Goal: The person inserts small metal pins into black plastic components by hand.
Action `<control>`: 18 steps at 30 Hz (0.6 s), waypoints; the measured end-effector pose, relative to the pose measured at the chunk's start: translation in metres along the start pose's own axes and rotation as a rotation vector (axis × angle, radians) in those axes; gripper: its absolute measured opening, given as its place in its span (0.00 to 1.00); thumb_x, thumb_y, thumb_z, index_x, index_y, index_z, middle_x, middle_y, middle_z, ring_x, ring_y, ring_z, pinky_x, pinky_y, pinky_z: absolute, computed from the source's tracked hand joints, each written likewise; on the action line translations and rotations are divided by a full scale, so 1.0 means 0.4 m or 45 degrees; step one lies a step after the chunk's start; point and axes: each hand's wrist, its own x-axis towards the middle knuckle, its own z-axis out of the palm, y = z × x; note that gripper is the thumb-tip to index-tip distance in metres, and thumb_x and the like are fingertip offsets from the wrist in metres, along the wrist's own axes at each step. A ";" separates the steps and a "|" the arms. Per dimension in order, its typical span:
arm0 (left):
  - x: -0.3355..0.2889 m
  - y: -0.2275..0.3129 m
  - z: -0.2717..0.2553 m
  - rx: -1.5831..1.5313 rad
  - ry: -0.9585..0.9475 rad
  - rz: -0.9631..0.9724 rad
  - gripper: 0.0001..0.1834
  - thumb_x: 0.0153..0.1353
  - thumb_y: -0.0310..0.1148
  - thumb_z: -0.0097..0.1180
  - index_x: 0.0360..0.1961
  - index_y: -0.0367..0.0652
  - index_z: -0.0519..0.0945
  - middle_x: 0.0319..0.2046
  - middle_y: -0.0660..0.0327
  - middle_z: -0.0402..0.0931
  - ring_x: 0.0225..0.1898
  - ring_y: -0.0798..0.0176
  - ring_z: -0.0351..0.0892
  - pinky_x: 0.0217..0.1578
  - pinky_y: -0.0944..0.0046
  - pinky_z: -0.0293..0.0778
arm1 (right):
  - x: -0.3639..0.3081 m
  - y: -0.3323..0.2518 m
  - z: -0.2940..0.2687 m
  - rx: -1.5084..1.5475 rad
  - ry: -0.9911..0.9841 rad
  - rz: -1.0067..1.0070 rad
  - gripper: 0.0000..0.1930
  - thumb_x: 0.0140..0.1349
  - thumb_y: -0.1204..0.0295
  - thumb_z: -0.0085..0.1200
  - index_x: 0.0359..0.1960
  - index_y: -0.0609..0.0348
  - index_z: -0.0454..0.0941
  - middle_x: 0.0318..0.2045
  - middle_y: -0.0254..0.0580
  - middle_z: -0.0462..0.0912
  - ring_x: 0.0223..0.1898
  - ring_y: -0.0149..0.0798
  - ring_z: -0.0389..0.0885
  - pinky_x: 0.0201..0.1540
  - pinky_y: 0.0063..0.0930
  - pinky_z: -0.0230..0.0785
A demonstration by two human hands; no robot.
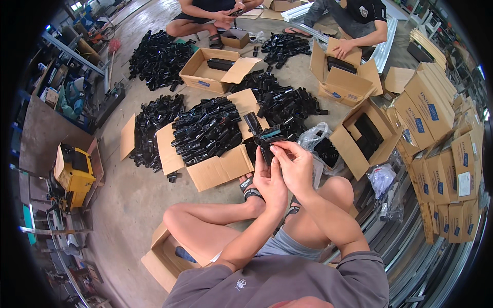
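In front of me, above my crossed legs, both hands meet at glossy black parts [272, 134] whose exact kind I cannot make out. One long piece points up and another points right, crossing close to my fingertips. My left hand [270, 186] is closed around the lower end. My right hand [295, 163] pinches the parts from the right side. Just beyond, an opened carton [218, 172] is heaped with similar black parts [205, 128]. How the held pieces join is partly hidden by my fingers.
More black parts lie in piles [159, 59] on the floor. Open cartons [197, 82] stand ahead and to the right [354, 164]. Two people sit opposite, one hand [345, 49] at a carton. Stacked cartons [423, 113] and metal bars [359, 233] line the right; a yellow machine [77, 177] stands left.
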 end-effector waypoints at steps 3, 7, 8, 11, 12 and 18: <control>-0.001 0.012 0.000 -0.014 -0.004 -0.011 0.29 0.71 0.19 0.48 0.72 0.29 0.58 0.58 0.54 0.75 0.54 0.66 0.78 0.55 0.67 0.75 | -0.001 -0.005 0.005 -0.036 0.004 -0.051 0.08 0.63 0.75 0.65 0.41 0.67 0.86 0.34 0.38 0.88 0.32 0.23 0.82 0.35 0.19 0.74; -0.001 0.011 -0.001 0.013 0.006 0.019 0.30 0.71 0.18 0.48 0.73 0.29 0.56 0.59 0.53 0.75 0.55 0.66 0.78 0.56 0.67 0.75 | -0.005 0.012 0.005 -0.005 0.008 -0.055 0.09 0.62 0.75 0.65 0.41 0.68 0.85 0.34 0.41 0.87 0.32 0.28 0.83 0.36 0.22 0.76; -0.001 0.014 -0.002 0.011 -0.005 0.012 0.31 0.71 0.18 0.48 0.73 0.29 0.55 0.59 0.52 0.75 0.56 0.66 0.78 0.56 0.67 0.75 | -0.008 0.014 0.005 0.015 -0.003 -0.045 0.09 0.62 0.75 0.65 0.41 0.68 0.85 0.36 0.44 0.87 0.32 0.31 0.85 0.36 0.24 0.77; -0.003 0.008 -0.007 0.003 -0.009 -0.001 0.31 0.71 0.18 0.48 0.73 0.29 0.55 0.59 0.51 0.74 0.56 0.65 0.77 0.57 0.67 0.74 | -0.009 0.010 0.003 0.014 -0.004 -0.045 0.09 0.62 0.75 0.65 0.41 0.68 0.85 0.37 0.45 0.87 0.33 0.32 0.85 0.37 0.25 0.77; -0.003 0.008 -0.006 -0.002 -0.008 -0.010 0.31 0.71 0.18 0.48 0.73 0.28 0.55 0.59 0.51 0.74 0.56 0.65 0.77 0.57 0.67 0.74 | -0.009 0.013 0.002 0.013 -0.006 -0.046 0.09 0.62 0.75 0.65 0.41 0.68 0.85 0.37 0.45 0.87 0.33 0.32 0.85 0.37 0.25 0.77; -0.008 0.015 -0.011 0.060 -0.012 -0.004 0.32 0.71 0.17 0.47 0.74 0.30 0.54 0.58 0.52 0.75 0.56 0.66 0.77 0.56 0.67 0.75 | -0.015 0.002 0.003 -0.058 0.015 -0.087 0.09 0.61 0.75 0.65 0.40 0.68 0.85 0.35 0.45 0.87 0.34 0.32 0.85 0.39 0.25 0.78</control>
